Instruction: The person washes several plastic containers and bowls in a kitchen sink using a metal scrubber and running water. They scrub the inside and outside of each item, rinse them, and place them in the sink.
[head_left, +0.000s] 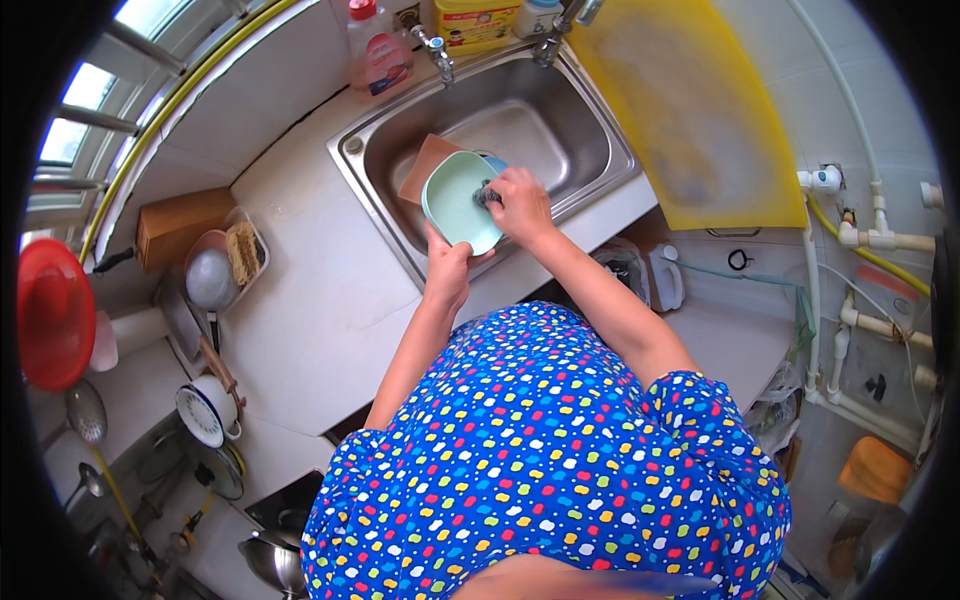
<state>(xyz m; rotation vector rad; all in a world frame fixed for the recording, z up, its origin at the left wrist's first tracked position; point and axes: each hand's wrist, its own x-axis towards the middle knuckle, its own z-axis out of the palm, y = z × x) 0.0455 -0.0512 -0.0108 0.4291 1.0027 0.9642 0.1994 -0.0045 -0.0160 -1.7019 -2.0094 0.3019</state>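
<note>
Tilted over the near left part of a stainless steel sink (551, 139) is a mint-green bowl (456, 196). My left hand (450, 262) grips its near rim, thumb on top. A dark scouring pad (487, 195), probably steel wool, is pinched in the fingers of my right hand (519, 206), which is slightly blurred. The pad rests against the inside of the bowl at its right. Beneath the bowl, in the sink, lie a brownish-pink dish (429, 166) and a blue item (495, 163), both partly hidden by it.
Behind the sink are a tap (550, 46), a second small tap (436, 54), a pink soap bottle (380, 56) and a yellow tub (474, 26). A yellow-edged sheet (694, 120) stands at the right. On the left counter sit a tray with a sponge (243, 253), a knife block (180, 225) and an enamel pot (210, 411).
</note>
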